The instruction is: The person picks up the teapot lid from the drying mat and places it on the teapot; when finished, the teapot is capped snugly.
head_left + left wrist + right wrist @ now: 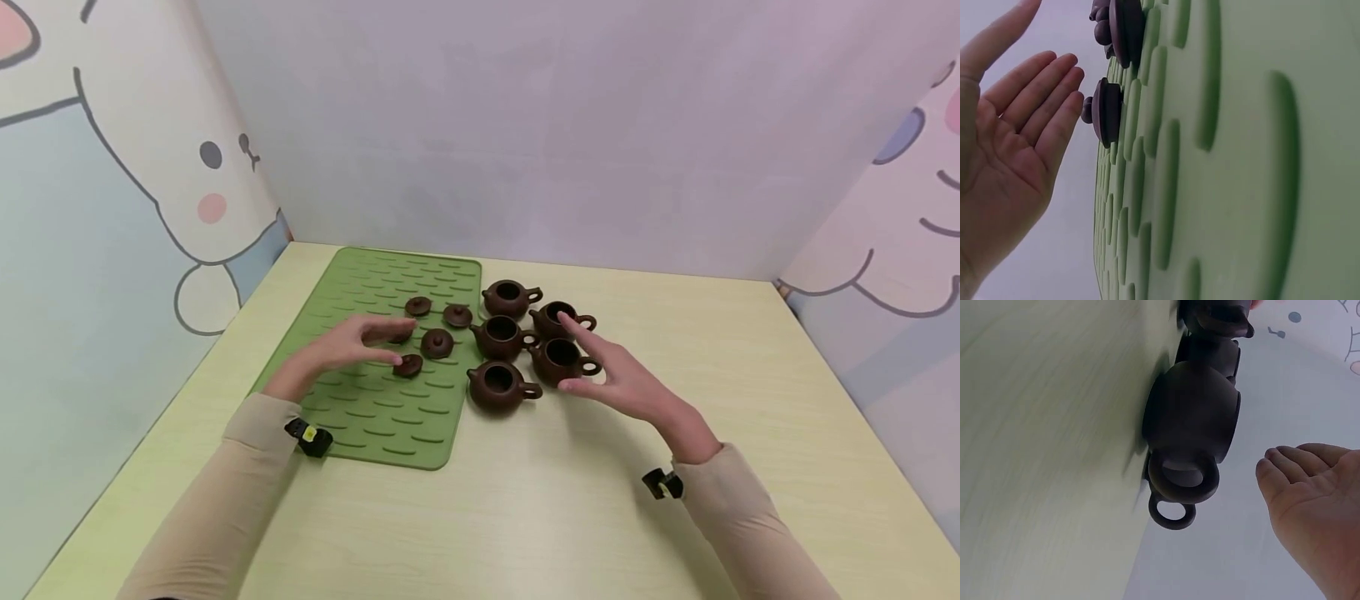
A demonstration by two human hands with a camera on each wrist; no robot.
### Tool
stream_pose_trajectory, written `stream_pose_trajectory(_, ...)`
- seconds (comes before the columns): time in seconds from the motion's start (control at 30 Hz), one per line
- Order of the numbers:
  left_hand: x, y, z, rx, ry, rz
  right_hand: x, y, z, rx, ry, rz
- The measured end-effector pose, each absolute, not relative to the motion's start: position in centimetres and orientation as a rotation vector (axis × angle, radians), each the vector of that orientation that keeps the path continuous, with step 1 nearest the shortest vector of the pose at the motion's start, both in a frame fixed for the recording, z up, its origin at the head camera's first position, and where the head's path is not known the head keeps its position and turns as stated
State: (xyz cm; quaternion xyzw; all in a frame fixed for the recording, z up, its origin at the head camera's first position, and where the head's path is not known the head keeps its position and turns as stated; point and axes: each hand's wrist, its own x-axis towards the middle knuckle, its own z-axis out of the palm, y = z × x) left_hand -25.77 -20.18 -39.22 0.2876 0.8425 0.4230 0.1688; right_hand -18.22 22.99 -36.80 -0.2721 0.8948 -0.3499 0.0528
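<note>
Several dark brown teapot lids lie on a green ridged mat; one round lid [437, 343] sits in the middle of them. My left hand [352, 343] hovers at the lids' left side, its thumb tip by the nearest lid [408, 366] and its fingers partly covering another. In the left wrist view the palm and a lid [1107, 112] appear side by side, the hand holding nothing. Several lidless teapots stand right of the mat, among them the front one [497, 388]. Above the right-hand teapot [558, 360] my right hand [622, 379] is spread, thumb and fingers apart and empty.
The green mat [397, 429] covers the left part of the pale wooden table [525, 517]. A pale wall [525, 133] rises behind the table, and cartoon-printed panels flank it. The teapots stand close together, with most handles pointing right.
</note>
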Motion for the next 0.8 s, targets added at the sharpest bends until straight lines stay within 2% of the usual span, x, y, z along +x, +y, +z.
stream_pose_trajectory(0.43,-26.0,-19.9,-39.8,0.821,2.298,1.254,-18.5,22.4,-37.8,-0.83,2.549,-1.358)
stream_pose_trajectory(0.8,-26.2,-19.6,-40.6,0.781,2.317,1.266,-18.4,21.7,-38.2,-0.726,2.439,-1.443)
